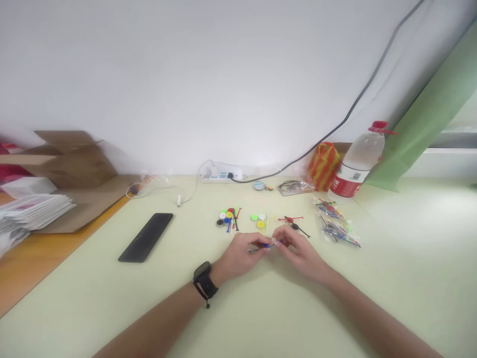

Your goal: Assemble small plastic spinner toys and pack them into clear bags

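Note:
My left hand, with a black watch on the wrist, and my right hand meet over the pale green table. Both pinch a small blue plastic piece on a thin dark stick between their fingertips. Just beyond them lie small coloured plastic discs and sticks, green and yellow discs, a red stick piece and a black disc on a stick.
A black phone lies at the left. Clear bags of coloured parts sit at the right, near a water bottle and a striped bag. A power strip, cardboard box and white packets stand behind.

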